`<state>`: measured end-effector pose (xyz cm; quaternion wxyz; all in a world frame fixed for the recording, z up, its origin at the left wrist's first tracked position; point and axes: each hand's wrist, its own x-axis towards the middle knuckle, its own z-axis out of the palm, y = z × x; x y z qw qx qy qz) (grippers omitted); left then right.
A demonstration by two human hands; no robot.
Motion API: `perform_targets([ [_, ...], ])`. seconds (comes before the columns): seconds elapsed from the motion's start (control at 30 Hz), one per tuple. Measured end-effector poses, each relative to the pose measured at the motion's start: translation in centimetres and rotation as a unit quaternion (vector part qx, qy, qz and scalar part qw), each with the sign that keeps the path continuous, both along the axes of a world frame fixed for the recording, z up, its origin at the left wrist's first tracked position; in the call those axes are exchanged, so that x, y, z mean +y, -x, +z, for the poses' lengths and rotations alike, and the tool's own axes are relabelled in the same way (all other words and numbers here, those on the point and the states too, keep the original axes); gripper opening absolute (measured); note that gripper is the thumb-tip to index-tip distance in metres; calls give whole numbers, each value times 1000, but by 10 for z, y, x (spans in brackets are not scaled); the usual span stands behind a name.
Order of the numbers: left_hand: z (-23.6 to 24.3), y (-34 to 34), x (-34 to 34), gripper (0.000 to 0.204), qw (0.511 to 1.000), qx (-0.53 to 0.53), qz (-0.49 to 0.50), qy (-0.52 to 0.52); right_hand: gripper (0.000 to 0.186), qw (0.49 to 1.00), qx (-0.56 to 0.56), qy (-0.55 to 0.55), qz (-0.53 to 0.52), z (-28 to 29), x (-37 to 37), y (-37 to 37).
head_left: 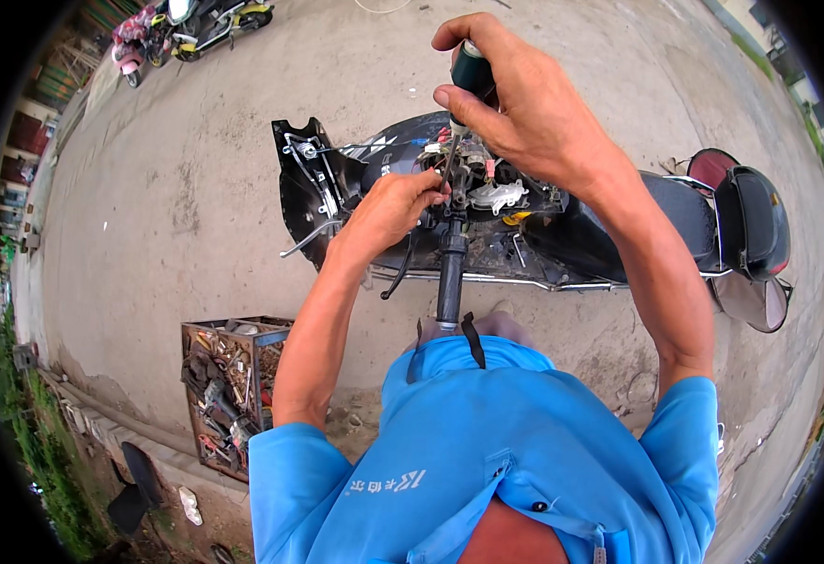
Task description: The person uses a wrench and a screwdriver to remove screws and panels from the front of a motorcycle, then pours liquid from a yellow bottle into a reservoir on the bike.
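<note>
My right hand (548, 113) is wrapped round the dark green handle of a screwdriver (471, 73), held upright with its shaft pointing down. The shaft ends at the opened handlebar of a scooter (590, 235). Beside the shaft's lower end, the fingertips of my left hand (393, 211) are pinched together; what they hold is too small to make out. Bare wires and connectors (492, 155) show around the handlebar's middle. A black rubber grip (451, 282) points toward me, with a brake lever (400, 273) beside it.
A detached black panel (304, 174) with metal fittings is at the scooter's front. To my left stands a metal box (189, 329) full of tools and parts. A black rear case (753, 224) sits behind the seat. Other scooters (205, 26) are parked far left on concrete.
</note>
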<state>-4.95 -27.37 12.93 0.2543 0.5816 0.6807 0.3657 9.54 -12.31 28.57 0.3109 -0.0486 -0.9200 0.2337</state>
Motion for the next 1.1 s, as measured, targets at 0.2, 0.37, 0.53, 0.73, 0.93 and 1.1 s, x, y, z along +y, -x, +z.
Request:
perform_targets([
  [0.2,-2,0,1,16,1000,-15,17,0,40,999,26,-19,11,-7,-2,3],
  [0.37,0,-3,-3,15,1000,-1,12,-3,35,994,37,-103,-10,-11,-11,6],
  [0.53,14,-10,-11,23,999,-24,44,4,29,910,192,341,134,-37,-34,19],
  [0.73,36,-14,-12,23,997,-76,11,-25,27,875,114,395,256,-35,-29,24],
  [0.93,44,-10,5,15,995,-70,7,-75,33,934,78,289,195,-20,-3,24],
  [1.1,30,-12,6,9,995,-15,37,-94,24,985,-89,-136,-65,33,-16,-14],
])
